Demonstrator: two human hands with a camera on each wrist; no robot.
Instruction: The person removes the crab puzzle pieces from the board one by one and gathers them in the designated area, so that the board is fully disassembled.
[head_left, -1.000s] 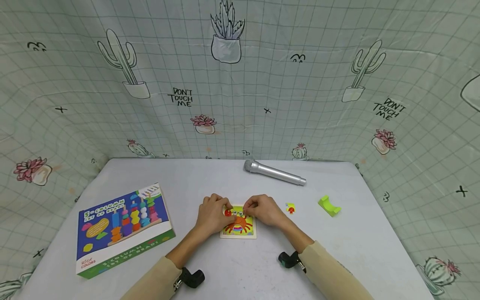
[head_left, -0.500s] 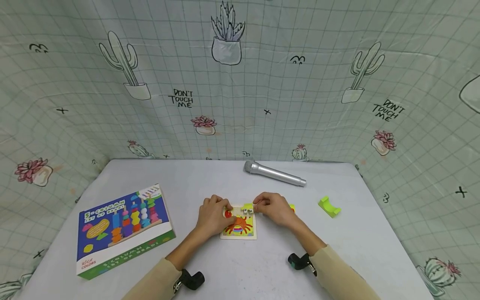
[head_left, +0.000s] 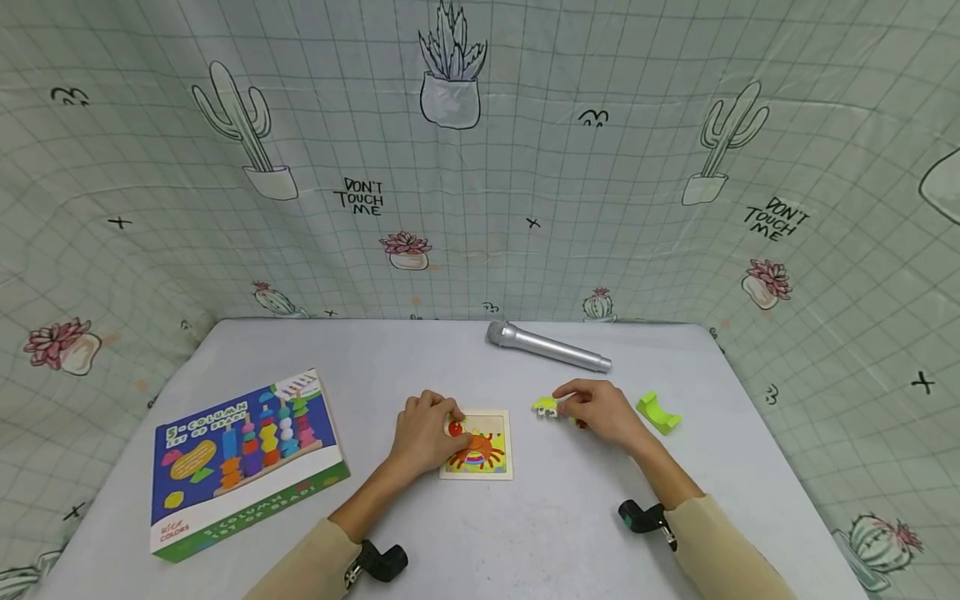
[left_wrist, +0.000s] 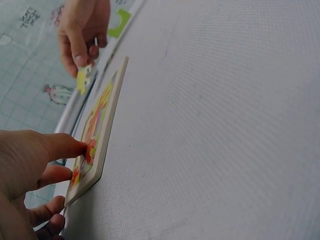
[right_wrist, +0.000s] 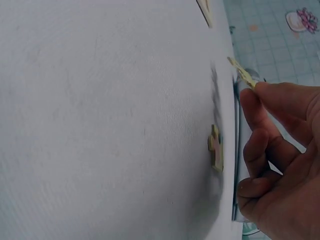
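Observation:
A small square wooden crab jigsaw puzzle (head_left: 488, 476) lies on the white table, its upper right part bare wood. My left hand (head_left: 423, 429) holds it at its left side, the thumb over the crab picture and the other fingers along the edge. Between thumb and index finger, my right hand (head_left: 602, 410) pinches a yellow-green puzzle piece (head_left: 545, 407) with printed eyes, raised off the table right of the board. Another puzzle piece (right_wrist: 216, 148) lies on the table below the right hand; the head view shows only a bit of it.
A silver microphone (head_left: 555, 347) lies toward the back. To the right sits a lime-green arched block (head_left: 658, 413). A blue bead-set box (head_left: 247, 458) occupies the left side. A grid-patterned cloth (head_left: 480, 183) hangs behind the table.
The right hand has lifted the eyes piece from the puzzle's upper part and carried it right, over the loose piece. The left hand stays on the board.

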